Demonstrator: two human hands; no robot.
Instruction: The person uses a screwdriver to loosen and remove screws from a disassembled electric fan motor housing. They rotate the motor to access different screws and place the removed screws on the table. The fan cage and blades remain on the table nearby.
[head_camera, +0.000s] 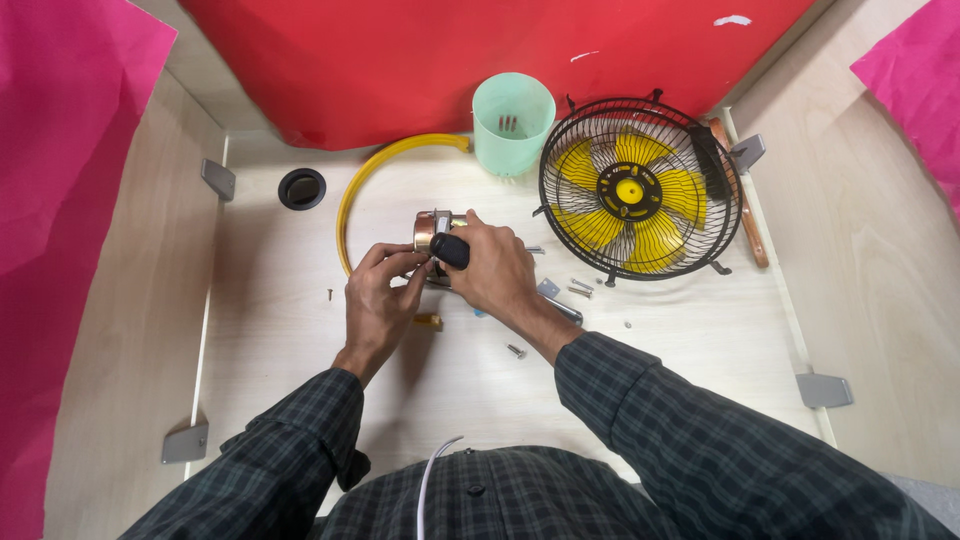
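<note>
On the pale wooden table (300, 340), both hands grip a small round copper-and-silver motor (432, 232) — left hand (383, 293) pinching below, right hand (492, 270) wrapped around a black-handled tool (450, 250) — beside the yellow-bladed black wire fan (640, 190).

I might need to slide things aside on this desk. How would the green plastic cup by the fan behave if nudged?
The green cup looks thin-walled and holds only a few screws, so it is probably light and would slide or tip easily. It stands upright, taller than wide, which favours tipping if pushed high. It sits close to the fan, so a sideways nudge may knock against the grille.
</note>
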